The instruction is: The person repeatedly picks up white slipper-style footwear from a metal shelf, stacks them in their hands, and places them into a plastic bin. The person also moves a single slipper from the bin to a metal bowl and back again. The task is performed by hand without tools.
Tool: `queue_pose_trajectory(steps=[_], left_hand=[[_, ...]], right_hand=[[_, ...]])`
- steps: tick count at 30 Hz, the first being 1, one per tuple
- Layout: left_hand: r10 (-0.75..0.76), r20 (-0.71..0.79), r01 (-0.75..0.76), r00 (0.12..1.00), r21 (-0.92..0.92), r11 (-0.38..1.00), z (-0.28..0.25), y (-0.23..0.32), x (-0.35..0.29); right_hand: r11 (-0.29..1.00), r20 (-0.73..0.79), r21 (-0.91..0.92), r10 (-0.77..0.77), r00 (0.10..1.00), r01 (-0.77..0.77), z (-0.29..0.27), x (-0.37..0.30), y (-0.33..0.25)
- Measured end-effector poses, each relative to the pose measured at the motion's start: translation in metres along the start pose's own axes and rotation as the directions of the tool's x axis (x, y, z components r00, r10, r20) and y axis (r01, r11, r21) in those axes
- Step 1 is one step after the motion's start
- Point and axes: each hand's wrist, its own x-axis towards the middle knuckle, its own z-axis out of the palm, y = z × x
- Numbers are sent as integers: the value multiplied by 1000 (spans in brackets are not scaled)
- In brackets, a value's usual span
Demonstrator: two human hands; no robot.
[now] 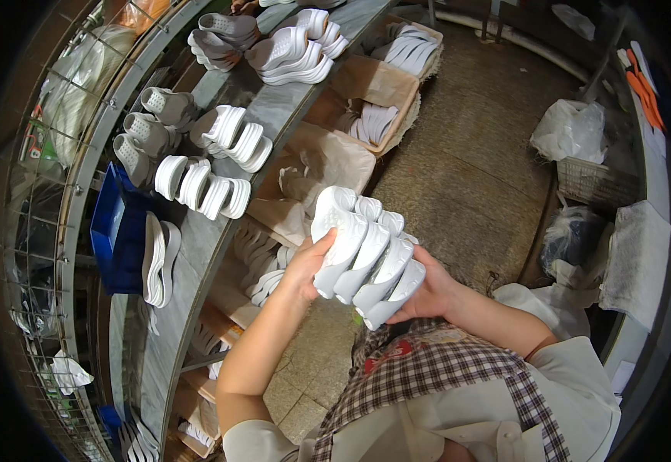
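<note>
Between my two hands, in front of my body, is a row of several white moulded clogs [370, 254] pressed side by side. My left hand [310, 266] grips the row at its left end, thumb laid over the nearest clog. My right hand [428, 286] closes round the right end, its fingers partly hidden behind the clogs. The row is held up above the floor, apart from the workbench [189, 262] on the left.
On the bench stand grey clogs [150, 135], white soles [201, 187], a stack of white shoes [293, 58] and a blue bin [116, 231]. Lined boxes [409, 96] of white parts run along its edge. At right are a plastic bag [570, 131] and a white cloth [634, 258].
</note>
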Motion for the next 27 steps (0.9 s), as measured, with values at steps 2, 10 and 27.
queue_pose_trajectory(steps=[2, 10, 27], left_hand=[[-1, 20, 1, 1000, 3, 1000, 1, 0, -1], [-2, 42, 1, 999, 26, 1000, 2, -2, 0], [401, 64, -393, 914, -114, 912, 19, -8, -17]], right_hand=[[1000, 13, 9, 1, 1000, -1, -1, 0, 0], [1000, 4, 17, 2, 1000, -3, -8, 1, 0], [785, 90, -426, -459, 884, 450, 36, -11, -30]])
